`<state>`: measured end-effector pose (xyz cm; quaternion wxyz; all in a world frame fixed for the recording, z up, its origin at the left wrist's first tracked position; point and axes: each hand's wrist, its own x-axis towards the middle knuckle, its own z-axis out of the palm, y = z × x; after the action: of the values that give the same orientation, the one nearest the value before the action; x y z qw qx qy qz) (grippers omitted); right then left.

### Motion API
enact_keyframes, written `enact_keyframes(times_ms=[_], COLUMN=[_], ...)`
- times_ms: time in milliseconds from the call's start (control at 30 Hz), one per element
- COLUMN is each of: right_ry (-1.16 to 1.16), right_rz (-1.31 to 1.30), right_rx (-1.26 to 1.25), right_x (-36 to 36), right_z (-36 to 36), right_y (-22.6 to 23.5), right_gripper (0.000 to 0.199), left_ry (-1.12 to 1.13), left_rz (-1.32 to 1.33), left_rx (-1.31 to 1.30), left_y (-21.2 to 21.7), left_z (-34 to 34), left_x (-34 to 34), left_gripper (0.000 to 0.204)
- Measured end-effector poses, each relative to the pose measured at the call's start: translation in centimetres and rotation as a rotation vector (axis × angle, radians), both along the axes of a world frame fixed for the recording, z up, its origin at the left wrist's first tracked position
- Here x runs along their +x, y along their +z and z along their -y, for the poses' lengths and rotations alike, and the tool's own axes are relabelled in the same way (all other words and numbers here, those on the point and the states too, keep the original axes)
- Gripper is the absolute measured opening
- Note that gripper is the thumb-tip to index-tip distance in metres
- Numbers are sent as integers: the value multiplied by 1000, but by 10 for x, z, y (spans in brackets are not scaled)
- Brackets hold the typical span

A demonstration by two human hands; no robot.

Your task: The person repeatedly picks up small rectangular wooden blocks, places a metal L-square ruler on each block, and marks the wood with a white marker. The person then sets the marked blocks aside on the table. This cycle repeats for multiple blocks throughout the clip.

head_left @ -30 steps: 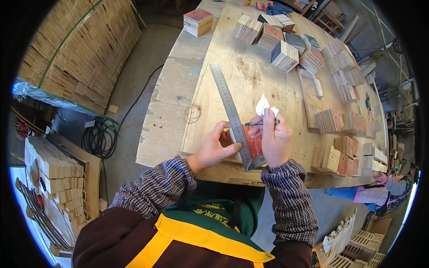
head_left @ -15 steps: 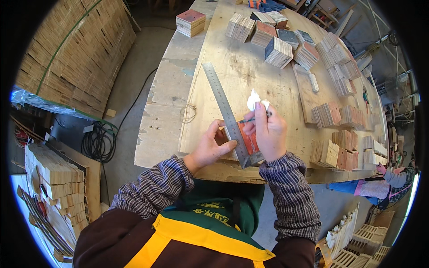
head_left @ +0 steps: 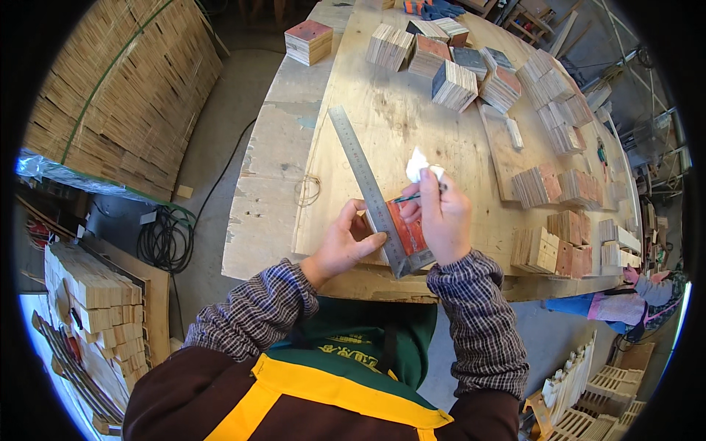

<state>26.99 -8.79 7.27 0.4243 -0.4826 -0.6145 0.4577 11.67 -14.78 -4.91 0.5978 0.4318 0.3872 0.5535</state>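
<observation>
A steel try square lies slantwise across a red-topped wooden block near the table's front edge. My left hand is closed around the block's left side, its thumb pressing on the square's blade. Over the block's right part, my right hand pinches a thin dark pencil-like tool, its tip beside the blade. A crumpled white tissue or cloth sticks up from the same hand. The right fingers hide most of the tool and some of the red face.
Several layered plywood blocks stand along the table's far and right sides. One red-topped block sits at the far left. A rubber band or thin loop lies left of the square. Another person is at the far right.
The view has shifted very slightly. Both hands, the square and the block keep nearly the same places, with no grip changed.
</observation>
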Motion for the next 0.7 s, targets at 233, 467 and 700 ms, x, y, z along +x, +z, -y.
enact_keyframes(times_ms=[233,467,700], right_ry=[-652,-604,-675], right_rz=[10,-343,-494], right_rx=[93,-50,-117], right_x=[79,33,21], right_z=[63,125,98], right_y=[-25,-86,-60], right_gripper=[27,51,43], left_ry=[-21,-9,33], left_rz=[-20,-126,-198], left_rx=[-8,-3,80], left_y=[11,14,7], left_z=[2,7,36], left_x=[-3,-3,4], left_gripper=[45,49,65])
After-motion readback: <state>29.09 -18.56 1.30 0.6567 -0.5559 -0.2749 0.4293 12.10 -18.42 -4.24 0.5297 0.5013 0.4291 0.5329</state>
